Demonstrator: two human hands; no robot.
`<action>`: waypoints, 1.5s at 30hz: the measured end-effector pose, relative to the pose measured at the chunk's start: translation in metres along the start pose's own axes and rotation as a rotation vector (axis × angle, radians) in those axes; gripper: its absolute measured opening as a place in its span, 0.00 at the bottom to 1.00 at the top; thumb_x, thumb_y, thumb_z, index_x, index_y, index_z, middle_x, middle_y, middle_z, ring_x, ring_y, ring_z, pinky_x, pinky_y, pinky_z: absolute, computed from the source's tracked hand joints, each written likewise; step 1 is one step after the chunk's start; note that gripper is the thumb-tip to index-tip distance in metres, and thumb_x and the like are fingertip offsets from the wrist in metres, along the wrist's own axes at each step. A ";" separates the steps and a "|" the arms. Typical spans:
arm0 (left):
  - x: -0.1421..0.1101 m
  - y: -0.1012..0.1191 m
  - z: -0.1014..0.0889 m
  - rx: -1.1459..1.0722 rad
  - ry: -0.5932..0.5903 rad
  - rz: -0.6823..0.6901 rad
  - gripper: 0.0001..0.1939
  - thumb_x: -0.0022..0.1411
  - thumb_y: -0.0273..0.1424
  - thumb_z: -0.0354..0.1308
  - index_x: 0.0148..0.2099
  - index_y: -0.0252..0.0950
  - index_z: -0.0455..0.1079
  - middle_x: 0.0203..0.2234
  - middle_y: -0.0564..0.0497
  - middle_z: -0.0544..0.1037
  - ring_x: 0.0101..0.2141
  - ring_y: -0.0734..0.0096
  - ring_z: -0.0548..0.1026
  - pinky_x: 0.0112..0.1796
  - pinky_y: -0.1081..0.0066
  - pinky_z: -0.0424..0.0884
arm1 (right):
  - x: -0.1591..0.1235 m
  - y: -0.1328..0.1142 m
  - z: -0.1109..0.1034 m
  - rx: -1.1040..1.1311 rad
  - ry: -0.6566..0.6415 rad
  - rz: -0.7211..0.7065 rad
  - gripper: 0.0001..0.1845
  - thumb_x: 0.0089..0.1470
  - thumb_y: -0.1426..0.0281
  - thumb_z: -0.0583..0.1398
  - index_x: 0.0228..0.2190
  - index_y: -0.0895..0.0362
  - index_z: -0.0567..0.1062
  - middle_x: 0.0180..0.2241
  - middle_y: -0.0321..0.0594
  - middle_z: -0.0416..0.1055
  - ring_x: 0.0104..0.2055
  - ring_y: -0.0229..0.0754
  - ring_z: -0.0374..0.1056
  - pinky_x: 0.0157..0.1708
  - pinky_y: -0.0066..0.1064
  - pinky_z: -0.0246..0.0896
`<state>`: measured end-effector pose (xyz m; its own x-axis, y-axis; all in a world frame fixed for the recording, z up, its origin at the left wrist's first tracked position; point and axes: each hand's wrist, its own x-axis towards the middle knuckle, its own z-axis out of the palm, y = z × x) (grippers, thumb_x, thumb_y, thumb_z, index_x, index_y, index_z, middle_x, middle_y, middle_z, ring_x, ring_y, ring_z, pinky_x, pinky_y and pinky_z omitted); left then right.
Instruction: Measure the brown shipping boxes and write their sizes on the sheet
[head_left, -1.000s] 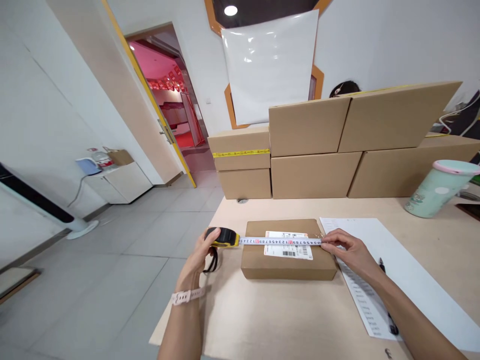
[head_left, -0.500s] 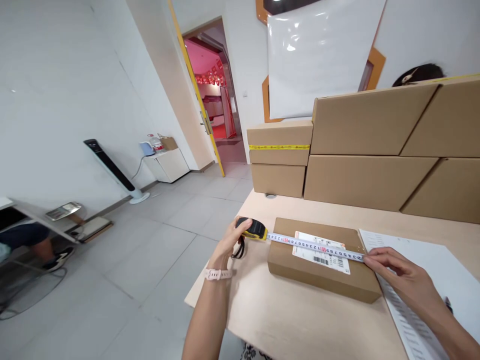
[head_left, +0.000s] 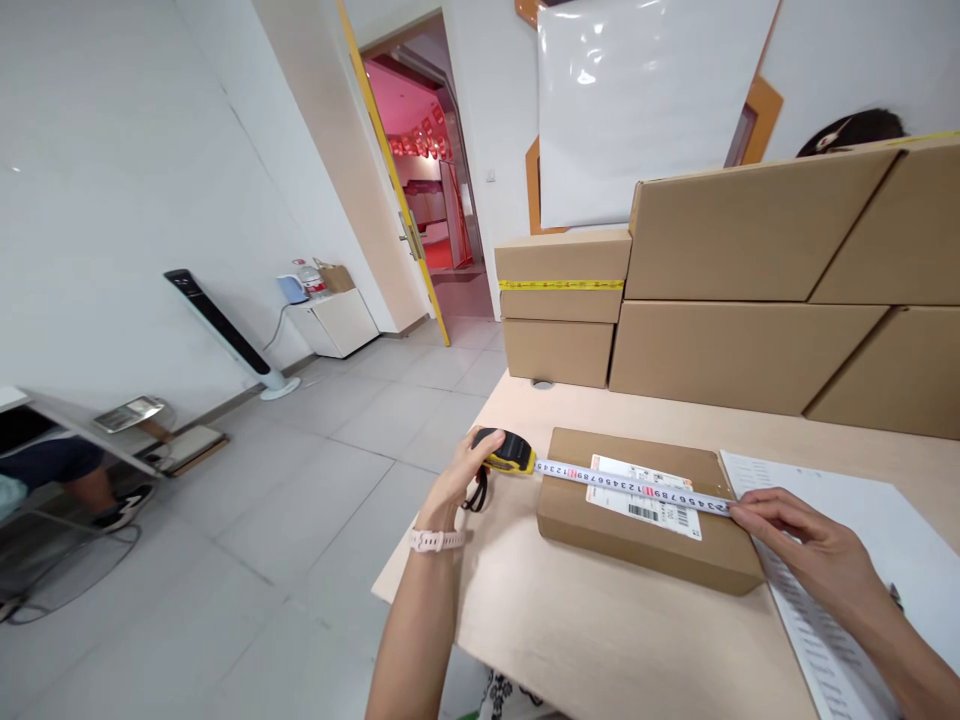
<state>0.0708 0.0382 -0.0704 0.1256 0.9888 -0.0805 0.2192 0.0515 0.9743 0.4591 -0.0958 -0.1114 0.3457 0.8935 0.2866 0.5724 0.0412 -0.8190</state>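
A left hand (head_left: 466, 470) grips a black-and-yellow tape measure (head_left: 510, 452) just beyond the box's left end, near the tabletop's (head_left: 570, 640) left edge, while the right hand (head_left: 814, 535) pinches the tip of the drawn blade (head_left: 634, 487) at the opposite end. The blade runs lengthwise over the small cardboard box (head_left: 645, 555) and its white shipping label (head_left: 645, 512). Printed sheets (head_left: 862, 510) lie beneath the right hand; larger boxes (head_left: 742, 350) stand stacked along the tabletop's far edge.
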 end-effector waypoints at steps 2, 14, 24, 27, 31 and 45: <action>0.000 0.000 0.000 0.001 -0.002 -0.001 0.14 0.67 0.40 0.55 0.42 0.33 0.69 0.30 0.54 0.73 0.26 0.77 0.71 0.27 0.73 0.70 | 0.000 0.001 0.000 0.007 -0.002 0.002 0.15 0.46 0.53 0.65 0.20 0.50 0.81 0.34 0.43 0.77 0.35 0.49 0.73 0.28 0.32 0.67; 0.002 -0.002 -0.001 0.000 -0.002 0.005 0.14 0.67 0.40 0.55 0.44 0.33 0.70 0.34 0.52 0.74 0.30 0.74 0.73 0.31 0.69 0.73 | 0.000 -0.001 0.001 0.022 -0.005 0.097 0.17 0.41 0.51 0.65 0.19 0.51 0.80 0.34 0.41 0.76 0.37 0.48 0.70 0.31 0.32 0.64; 0.003 -0.004 -0.001 0.012 -0.003 -0.007 0.15 0.67 0.40 0.55 0.46 0.33 0.70 0.36 0.50 0.75 0.32 0.72 0.74 0.34 0.67 0.74 | 0.000 0.005 0.001 0.004 -0.018 0.121 0.18 0.43 0.50 0.65 0.20 0.52 0.79 0.36 0.41 0.76 0.37 0.48 0.70 0.31 0.32 0.63; 0.003 -0.003 -0.001 0.010 -0.006 -0.007 0.15 0.67 0.40 0.55 0.46 0.33 0.70 0.37 0.50 0.75 0.33 0.71 0.75 0.34 0.66 0.74 | -0.001 0.003 0.001 0.013 -0.017 0.122 0.18 0.43 0.50 0.65 0.20 0.52 0.79 0.35 0.41 0.76 0.37 0.48 0.70 0.31 0.33 0.64; 0.002 -0.002 -0.001 0.004 -0.005 -0.005 0.15 0.67 0.40 0.55 0.46 0.33 0.70 0.38 0.50 0.75 0.34 0.70 0.75 0.35 0.66 0.74 | -0.001 0.001 0.001 0.010 -0.019 0.142 0.18 0.42 0.50 0.65 0.20 0.52 0.79 0.36 0.41 0.76 0.37 0.47 0.70 0.32 0.32 0.64; -0.022 0.010 0.008 -0.144 0.060 0.101 0.23 0.50 0.51 0.65 0.35 0.36 0.67 0.25 0.56 0.68 0.26 0.74 0.66 0.26 0.74 0.59 | -0.003 -0.010 -0.002 0.092 0.097 0.223 0.18 0.40 0.50 0.67 0.25 0.51 0.80 0.36 0.37 0.77 0.36 0.47 0.72 0.39 0.36 0.68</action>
<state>0.0783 0.0160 -0.0611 0.0806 0.9964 0.0276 0.0669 -0.0330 0.9972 0.4539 -0.0997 -0.1029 0.5276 0.8384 0.1368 0.4060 -0.1074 -0.9075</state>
